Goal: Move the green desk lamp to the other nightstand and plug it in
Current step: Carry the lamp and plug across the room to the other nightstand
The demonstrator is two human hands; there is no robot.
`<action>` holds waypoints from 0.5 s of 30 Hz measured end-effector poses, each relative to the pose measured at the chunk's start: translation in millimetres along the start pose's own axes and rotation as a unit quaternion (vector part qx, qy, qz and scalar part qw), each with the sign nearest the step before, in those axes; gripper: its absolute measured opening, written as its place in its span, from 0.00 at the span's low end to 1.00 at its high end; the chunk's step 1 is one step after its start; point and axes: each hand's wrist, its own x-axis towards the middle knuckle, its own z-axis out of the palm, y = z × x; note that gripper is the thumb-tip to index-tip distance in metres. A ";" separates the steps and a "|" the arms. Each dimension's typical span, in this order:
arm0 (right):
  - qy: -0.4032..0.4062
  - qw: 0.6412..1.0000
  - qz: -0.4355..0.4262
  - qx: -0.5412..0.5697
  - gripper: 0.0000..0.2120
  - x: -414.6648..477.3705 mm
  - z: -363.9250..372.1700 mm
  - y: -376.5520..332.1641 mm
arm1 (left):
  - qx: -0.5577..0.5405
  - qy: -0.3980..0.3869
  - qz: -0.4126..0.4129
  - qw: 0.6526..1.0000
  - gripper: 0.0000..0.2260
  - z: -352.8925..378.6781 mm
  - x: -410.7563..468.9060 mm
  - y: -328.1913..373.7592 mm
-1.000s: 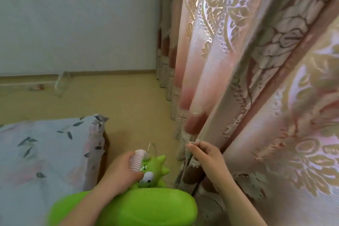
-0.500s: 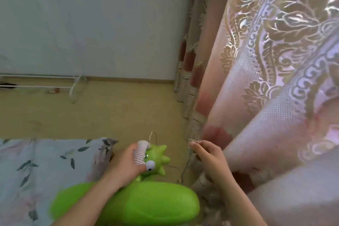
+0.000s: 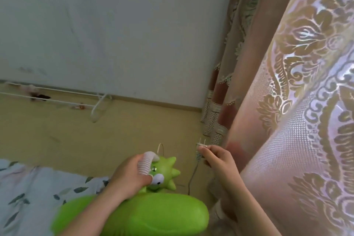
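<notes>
The green desk lamp (image 3: pixel 153 214) is carried low in the view, its long green head nearest me and its spiky cartoon base (image 3: pixel 164 175) beyond. My left hand (image 3: pixel 130 176) grips the lamp's white ribbed neck (image 3: pixel 146 163). My right hand (image 3: pixel 218 159) pinches the white plug (image 3: pixel 201 147), with its two metal prongs pointing up. The grey cord (image 3: pixel 192 176) hangs down from the plug. No nightstand or socket is visible.
A patterned pink and gold curtain (image 3: pixel 298 101) fills the right side, close to my right arm. A bed with leaf-print bedding (image 3: pixel 28 193) lies at lower left. A white rack (image 3: pixel 57 97) stands by the far wall on the tan floor (image 3: pixel 115 130).
The view has swung left and up, showing more wall and less curtain. My right hand has come off the curtain's edge, and the plug's prongs now show above its fingers. My left hand's grip on the lamp's neck is unchanged.
</notes>
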 end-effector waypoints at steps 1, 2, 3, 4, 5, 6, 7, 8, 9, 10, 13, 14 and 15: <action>-0.007 1.000 0.000 -0.002 0.20 14.8 -2.4 0.8 | -0.009 0.005 -0.004 1.000 0.21 0.9 10.5 5.4; -0.011 1.000 0.000 -0.004 0.20 24.5 -3.8 0.6 | -0.018 0.009 -0.010 1.000 0.20 1.1 18.6 8.7; -0.014 1.000 0.001 -0.004 0.20 31.3 -4.6 0.6 | -0.023 0.012 -0.013 1.000 0.18 1.1 23.7 10.7; -0.021 1.000 0.005 -0.003 0.22 44.2 -5.8 1.8 | -0.033 0.019 -0.020 0.999 0.18 1.5 34.2 13.8; -0.024 1.000 0.007 -0.006 0.23 57.3 -6.1 2.5 | -0.036 0.025 -0.024 0.999 0.17 1.2 45.0 15.8; -0.022 1.000 0.007 -0.010 0.24 66.2 -6.1 1.2 | -0.036 0.025 -0.026 0.999 0.17 1.0 51.7 17.5; -0.024 1.000 0.008 -0.014 0.24 78.6 -5.9 0.7 | -0.037 0.025 -0.032 0.998 0.17 0.3 60.3 20.3; -0.026 1.000 0.012 -0.013 0.24 95.7 -4.0 1.7 | -0.043 0.029 -0.039 0.998 0.18 -1.8 73.9 21.7; -0.026 1.000 0.011 -0.013 0.23 107.9 -2.3 1.1 | -0.043 0.033 -0.041 0.998 0.17 -4.1 83.8 22.8; -0.027 0.999 0.011 -0.016 0.23 117.9 -0.3 -1.7 | -0.042 0.036 -0.043 0.998 0.17 -6.9 92.0 24.0; -0.038 0.999 0.004 -0.021 0.25 157.5 10.1 -3.8 | -0.045 0.040 -0.047 0.997 0.16 -17.0 126.2 26.1; -0.039 0.999 0.001 -0.021 0.26 172.6 14.4 -7.4 | -0.047 0.041 -0.049 0.997 0.17 -21.6 138.5 28.2; -0.042 0.999 -0.002 -0.024 0.26 188.1 19.7 -10.8 | -0.048 0.042 -0.049 0.997 0.18 -27.0 151.2 30.4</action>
